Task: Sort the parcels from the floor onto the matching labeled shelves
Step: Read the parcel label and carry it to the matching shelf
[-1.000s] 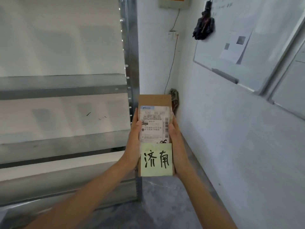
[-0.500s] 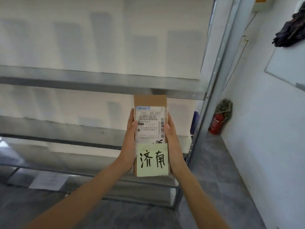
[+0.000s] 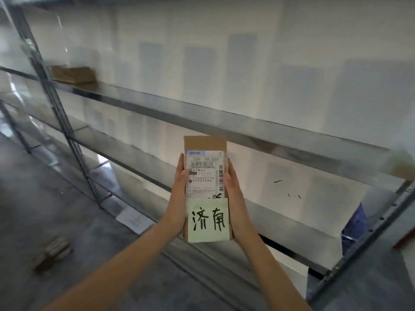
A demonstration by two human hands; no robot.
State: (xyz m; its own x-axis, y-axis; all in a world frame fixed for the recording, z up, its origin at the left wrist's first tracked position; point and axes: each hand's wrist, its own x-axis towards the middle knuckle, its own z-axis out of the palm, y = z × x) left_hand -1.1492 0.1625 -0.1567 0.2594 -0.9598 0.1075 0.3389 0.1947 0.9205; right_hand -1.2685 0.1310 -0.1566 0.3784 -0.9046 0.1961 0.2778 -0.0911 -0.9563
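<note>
Grey concrete floor (image 3: 94, 254) runs along the foot of a long metal shelving rack (image 3: 258, 131), whose shiny shelves slant from upper left down to lower right against a pale wall. On the upper shelf at far left sits a brown cardboard box (image 3: 73, 74), blurred. Low at the right end of the rack a blue patterned bag (image 3: 354, 225) stands just beside the upright post. A white sheet of paper (image 3: 132, 219) lies at the base of the rack, and a small blurred object (image 3: 54, 251) lies on the floor at lower left (what it is cannot be told).

Held up in front of the rack, at the centre of the view, is a slim cardboard parcel (image 3: 205, 144), upright, with a printed shipping label (image 3: 203, 176) on its face and a pale yellow sticky note (image 3: 208, 219) with two handwritten black characters over its lower part. The left hand (image 3: 178, 194) clasps the parcel's left edge, thumb laid on the label; the right hand (image 3: 233, 194) clasps the right edge likewise. Both sets of fingers wrap behind the parcel, grasping it between the palms.
</note>
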